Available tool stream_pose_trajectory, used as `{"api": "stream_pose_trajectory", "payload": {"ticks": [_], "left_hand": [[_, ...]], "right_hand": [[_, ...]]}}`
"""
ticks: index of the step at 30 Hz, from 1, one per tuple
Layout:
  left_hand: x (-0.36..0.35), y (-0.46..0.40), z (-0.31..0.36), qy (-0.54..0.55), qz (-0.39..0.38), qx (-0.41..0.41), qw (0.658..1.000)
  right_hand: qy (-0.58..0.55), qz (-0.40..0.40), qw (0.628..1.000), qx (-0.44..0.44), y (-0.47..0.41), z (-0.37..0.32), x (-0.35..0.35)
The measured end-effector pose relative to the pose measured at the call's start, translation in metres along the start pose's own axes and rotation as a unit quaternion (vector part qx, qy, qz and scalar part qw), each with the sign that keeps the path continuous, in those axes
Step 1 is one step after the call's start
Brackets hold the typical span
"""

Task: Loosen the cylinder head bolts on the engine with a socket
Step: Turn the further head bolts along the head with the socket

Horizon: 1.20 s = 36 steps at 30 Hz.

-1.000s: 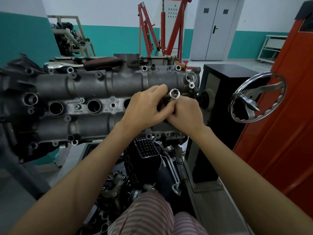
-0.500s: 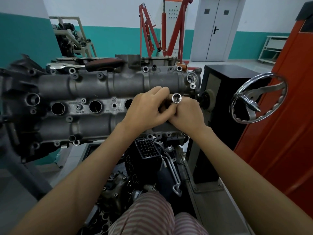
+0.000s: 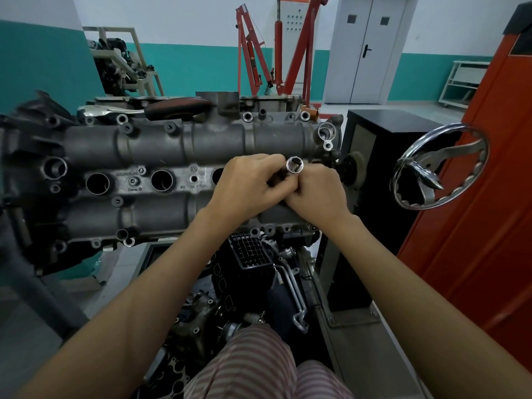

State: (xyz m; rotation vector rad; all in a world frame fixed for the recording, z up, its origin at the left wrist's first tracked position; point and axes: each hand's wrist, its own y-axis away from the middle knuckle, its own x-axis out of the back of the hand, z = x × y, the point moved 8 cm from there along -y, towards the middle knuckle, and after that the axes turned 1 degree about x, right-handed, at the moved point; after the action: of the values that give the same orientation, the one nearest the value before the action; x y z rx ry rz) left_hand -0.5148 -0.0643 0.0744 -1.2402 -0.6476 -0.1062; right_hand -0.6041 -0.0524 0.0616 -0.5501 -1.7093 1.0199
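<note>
A grey cylinder head (image 3: 149,148) lies across the view on an engine stand, with round plug wells along its middle. A shiny steel socket (image 3: 294,164) sticks up between my two hands, its open end facing me. My left hand (image 3: 244,185) and my right hand (image 3: 318,191) are pressed together in front of the head's right part, both with fingers closed around the socket's lower part and a dark tool piece that is mostly hidden. A ratchet with a dark red handle (image 3: 175,106) rests on top of the head at the back.
A chrome handwheel (image 3: 437,171) sits on the black stand box (image 3: 383,131) to the right. An orange-red cabinet (image 3: 486,197) fills the right side. Loose engine parts (image 3: 250,272) lie below the head. A red engine hoist (image 3: 276,53) stands at the back.
Both hands have kept together and shifted slightly; the socket sits a little lower against my fingers than a second ago. The engine has not moved.
</note>
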Motion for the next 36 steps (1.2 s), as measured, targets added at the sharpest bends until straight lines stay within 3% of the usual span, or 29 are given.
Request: {"api": "stream_pose_trajectory", "payload": {"ticks": [20,27,36], "left_hand": [[-0.004,0.002,0.0,-0.068,0.008,-0.021,0.997],[-0.003,0.001,-0.003,-0.05,0.006,-0.015,0.999],[-0.003,0.0,0.003,-0.047,-0.006,0.005,0.999]], "right_hand": [[0.038,-0.082,0.995,-0.053,0.001,0.011,-0.016],[0.001,-0.041,0.998,-0.041,0.001,0.007,-0.004],[0.008,-0.106,0.993,-0.049,0.002,0.009,-0.017]]}}
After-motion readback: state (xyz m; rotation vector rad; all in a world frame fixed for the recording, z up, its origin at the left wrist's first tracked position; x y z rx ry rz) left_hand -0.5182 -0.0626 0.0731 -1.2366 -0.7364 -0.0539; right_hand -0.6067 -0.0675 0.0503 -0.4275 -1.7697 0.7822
